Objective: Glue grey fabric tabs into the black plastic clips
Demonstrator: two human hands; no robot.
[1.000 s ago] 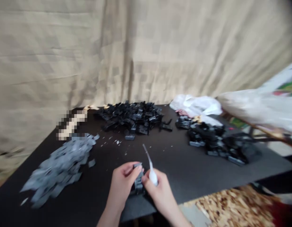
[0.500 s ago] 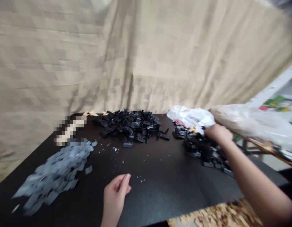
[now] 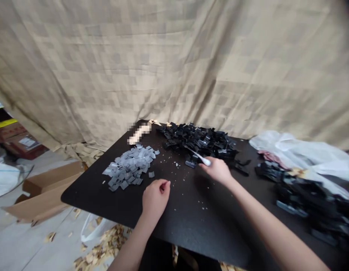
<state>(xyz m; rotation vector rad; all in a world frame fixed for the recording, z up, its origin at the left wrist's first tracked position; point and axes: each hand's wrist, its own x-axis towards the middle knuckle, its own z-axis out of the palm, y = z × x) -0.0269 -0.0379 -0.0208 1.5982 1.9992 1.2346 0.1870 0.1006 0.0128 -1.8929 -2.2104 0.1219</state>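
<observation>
My right hand is closed on a thin pointed tool with a white end. Its slim tip points left, in front of a heap of black plastic parts; the tool's exact kind is not clear. Fingers curled, my left hand hovers over the near part of the dark table, and anything inside it is hidden. Just left of it lies a pile of small grey squares. A single grey square sits apart from that pile.
Another heap of black parts lies at the right, beside a white plastic bag. White crumbs dot the tabletop. A cardboard box and tan scraps are on the floor. A beige curtain hangs behind the table.
My right hand has come from the right-hand black heap to the table's middle, and a white-ended tool now shows in it. The view has swung left. My left hand stays curled.
</observation>
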